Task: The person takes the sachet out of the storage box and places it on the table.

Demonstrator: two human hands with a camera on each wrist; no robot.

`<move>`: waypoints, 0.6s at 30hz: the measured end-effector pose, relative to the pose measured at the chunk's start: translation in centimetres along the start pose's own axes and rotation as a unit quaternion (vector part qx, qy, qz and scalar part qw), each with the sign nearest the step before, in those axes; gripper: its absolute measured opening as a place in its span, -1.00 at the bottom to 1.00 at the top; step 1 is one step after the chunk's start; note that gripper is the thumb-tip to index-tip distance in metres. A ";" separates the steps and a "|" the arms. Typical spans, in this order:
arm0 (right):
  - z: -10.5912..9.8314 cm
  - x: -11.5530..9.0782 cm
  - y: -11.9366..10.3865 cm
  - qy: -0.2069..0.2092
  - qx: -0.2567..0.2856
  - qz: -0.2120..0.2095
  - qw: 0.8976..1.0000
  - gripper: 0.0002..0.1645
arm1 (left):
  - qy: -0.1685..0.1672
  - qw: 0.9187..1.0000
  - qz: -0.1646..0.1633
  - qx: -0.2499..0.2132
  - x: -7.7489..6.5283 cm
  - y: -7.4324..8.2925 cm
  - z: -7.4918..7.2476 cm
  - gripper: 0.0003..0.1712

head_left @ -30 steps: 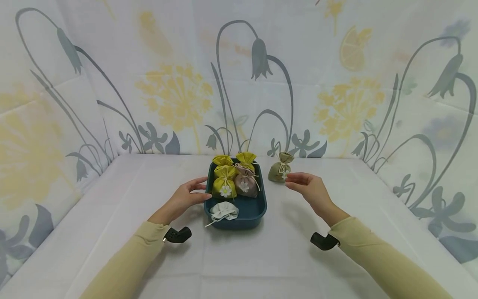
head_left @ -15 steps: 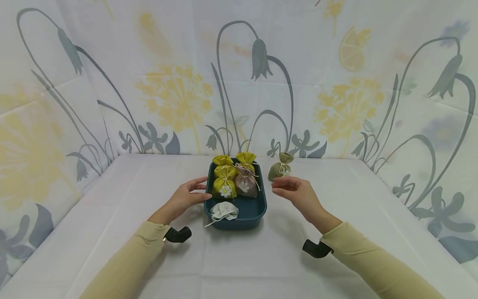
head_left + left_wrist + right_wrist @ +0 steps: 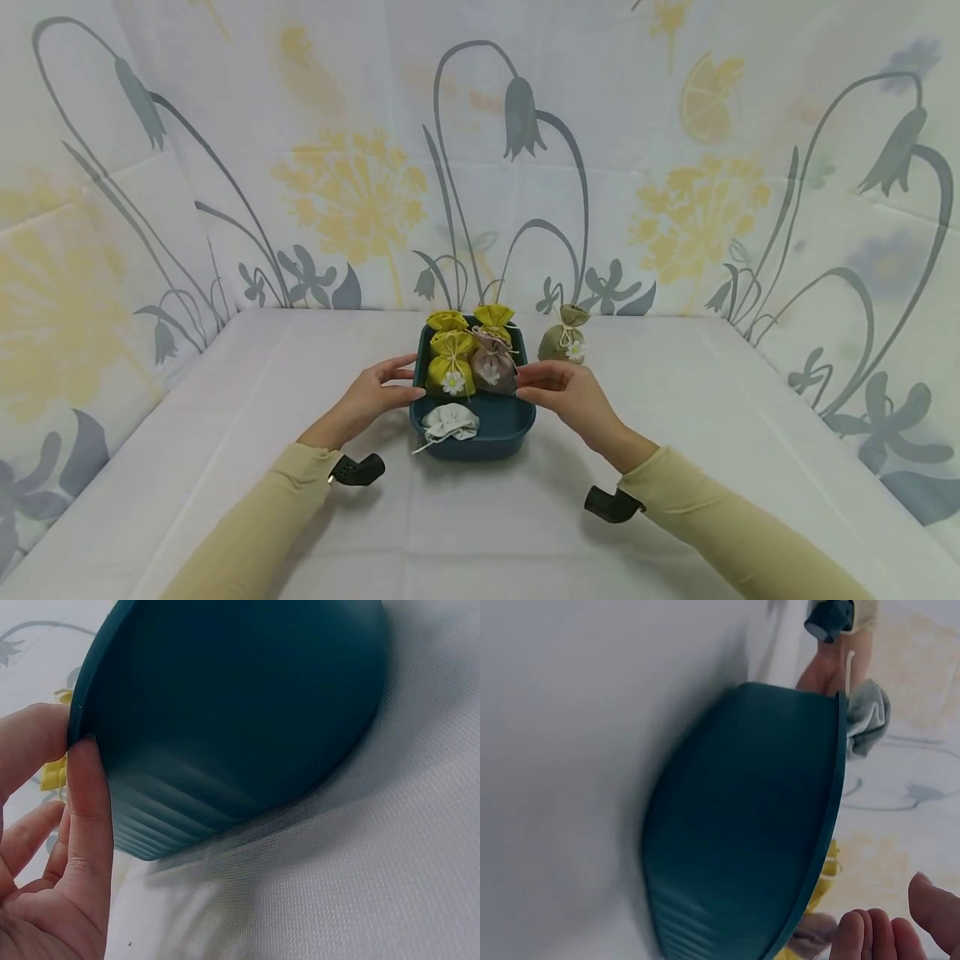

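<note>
A dark teal plastic basin (image 3: pixel 495 446) stands on the white tablecloth in the head view. My left hand (image 3: pixel 369 397) pinches its left rim; in the left wrist view the thumb (image 3: pixel 88 817) lies along the outer wall. Over the right rim is my right hand (image 3: pixel 573 402), its fingertips beside the mauve drawstring pouch (image 3: pixel 493 375). In the right wrist view, thumb and fingers (image 3: pixel 881 934) stand apart with nothing between them. Left of the mauve pouch sits a yellow pouch (image 3: pixel 448 367) with a white flower, and two more yellow ones are behind. A pale grey pouch (image 3: pixel 453 423) lies at the front left.
An olive drawstring pouch (image 3: pixel 558 337) with a white flower stands on the tablecloth (image 3: pixel 480 525), just right of the basin's far end. Behind rises a flower-printed cloth backdrop (image 3: pixel 480 167). Black wrist cameras (image 3: pixel 613 505) sit on both wrists.
My right hand has moved left from the olive pouch to the basin's right rim, carrying nothing. The olive pouch stays where it was. My left hand and the basin have not moved.
</note>
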State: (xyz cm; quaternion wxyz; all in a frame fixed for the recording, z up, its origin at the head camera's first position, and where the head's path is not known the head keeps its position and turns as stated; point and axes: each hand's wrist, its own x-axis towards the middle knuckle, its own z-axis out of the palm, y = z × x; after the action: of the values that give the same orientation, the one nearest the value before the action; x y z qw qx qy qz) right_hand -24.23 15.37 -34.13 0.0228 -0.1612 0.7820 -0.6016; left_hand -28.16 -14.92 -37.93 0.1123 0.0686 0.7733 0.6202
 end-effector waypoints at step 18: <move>4.2 0.0 -1.2 -0.085 0.018 0.000 0.996 -0.54 | -0.004 1.000 0.002 -0.008 0.1 0.0 0.0 -0.18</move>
State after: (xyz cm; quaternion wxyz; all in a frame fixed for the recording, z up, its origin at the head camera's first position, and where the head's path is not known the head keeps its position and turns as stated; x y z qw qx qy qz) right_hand -23.00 11.19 -34.14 0.0918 -0.2110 0.7663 -0.5998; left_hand -28.23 -14.96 -37.97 0.1145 0.0717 0.7680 0.6260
